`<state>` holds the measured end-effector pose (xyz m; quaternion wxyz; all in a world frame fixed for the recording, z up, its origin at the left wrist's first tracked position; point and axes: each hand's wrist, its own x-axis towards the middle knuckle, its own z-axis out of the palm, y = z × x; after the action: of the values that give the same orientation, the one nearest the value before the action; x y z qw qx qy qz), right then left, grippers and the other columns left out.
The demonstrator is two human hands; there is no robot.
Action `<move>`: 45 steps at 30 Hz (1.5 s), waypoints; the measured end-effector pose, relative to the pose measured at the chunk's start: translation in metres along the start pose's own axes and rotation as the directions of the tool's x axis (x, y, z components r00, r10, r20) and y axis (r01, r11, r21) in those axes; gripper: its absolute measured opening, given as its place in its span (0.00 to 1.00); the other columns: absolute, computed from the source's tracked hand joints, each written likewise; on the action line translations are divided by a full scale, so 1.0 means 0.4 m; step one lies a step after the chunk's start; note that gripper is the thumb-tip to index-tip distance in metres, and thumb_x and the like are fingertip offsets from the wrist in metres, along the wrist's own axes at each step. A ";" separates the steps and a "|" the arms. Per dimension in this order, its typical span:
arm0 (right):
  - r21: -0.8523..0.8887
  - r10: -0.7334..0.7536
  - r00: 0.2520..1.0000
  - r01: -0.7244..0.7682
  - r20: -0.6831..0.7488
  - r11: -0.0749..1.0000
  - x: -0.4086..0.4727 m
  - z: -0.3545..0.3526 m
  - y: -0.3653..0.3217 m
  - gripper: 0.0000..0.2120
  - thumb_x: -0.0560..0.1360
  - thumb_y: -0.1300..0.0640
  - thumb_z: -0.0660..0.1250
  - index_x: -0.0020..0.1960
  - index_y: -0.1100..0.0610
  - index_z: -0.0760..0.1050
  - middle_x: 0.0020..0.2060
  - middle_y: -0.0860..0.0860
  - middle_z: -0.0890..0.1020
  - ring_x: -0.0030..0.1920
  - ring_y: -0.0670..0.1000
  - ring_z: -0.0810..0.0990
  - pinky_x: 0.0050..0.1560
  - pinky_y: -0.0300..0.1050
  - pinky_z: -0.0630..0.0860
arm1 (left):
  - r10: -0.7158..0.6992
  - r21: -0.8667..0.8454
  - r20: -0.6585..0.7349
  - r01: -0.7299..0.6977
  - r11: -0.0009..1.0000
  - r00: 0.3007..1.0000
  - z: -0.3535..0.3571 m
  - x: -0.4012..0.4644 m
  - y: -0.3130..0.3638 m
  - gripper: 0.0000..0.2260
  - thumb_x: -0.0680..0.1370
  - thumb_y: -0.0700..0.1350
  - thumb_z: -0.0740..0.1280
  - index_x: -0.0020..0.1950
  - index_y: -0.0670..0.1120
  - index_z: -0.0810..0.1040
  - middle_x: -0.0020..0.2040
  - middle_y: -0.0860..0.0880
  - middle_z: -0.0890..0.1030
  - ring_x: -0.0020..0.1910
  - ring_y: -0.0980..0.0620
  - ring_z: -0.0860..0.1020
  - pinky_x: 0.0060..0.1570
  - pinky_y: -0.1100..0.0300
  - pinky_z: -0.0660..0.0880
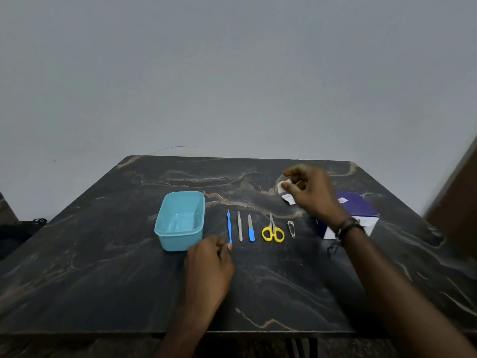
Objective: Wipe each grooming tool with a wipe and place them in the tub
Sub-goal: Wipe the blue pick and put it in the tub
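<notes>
A light blue tub (pixel 178 241) stands empty on the dark marble table. To its right several grooming tools lie in a row: a blue cuticle tool (pixel 229 227), silver tweezers (pixel 240 227), a nail file (pixel 251 228) with a blue handle, yellow scissors (pixel 272 229) and a nail clipper (pixel 291 229). My left hand (pixel 209 264) pinches the near end of the blue cuticle tool, which still lies on the table. My right hand (pixel 312 192) is raised behind the row and holds a small white wipe (pixel 281 185) between thumb and fingers.
A torn white wrapper (pixel 289 199) lies under my right hand. A purple and white box (pixel 361 206) sits at the right, partly hidden by my right wrist. The table (pixel 103 254) ends at a grey wall behind.
</notes>
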<state>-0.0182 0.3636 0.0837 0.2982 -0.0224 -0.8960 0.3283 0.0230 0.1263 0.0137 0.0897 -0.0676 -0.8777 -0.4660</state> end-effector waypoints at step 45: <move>0.750 0.407 0.912 -0.303 0.050 0.588 -0.108 0.084 0.023 0.10 0.71 0.69 0.71 0.51 0.61 0.81 0.42 0.56 0.87 0.38 0.47 0.85 0.38 0.37 0.79 | 0.288 -0.420 0.154 -0.201 0.885 0.945 0.162 0.149 0.095 0.06 0.76 0.46 0.70 0.47 0.44 0.80 0.34 0.45 0.82 0.28 0.49 0.81 0.25 0.55 0.79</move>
<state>-0.0025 0.3412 0.0353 0.2657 -0.0985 -0.6391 0.7150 -0.0335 0.2032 0.0217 0.0383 -0.2446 -0.7528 -0.6099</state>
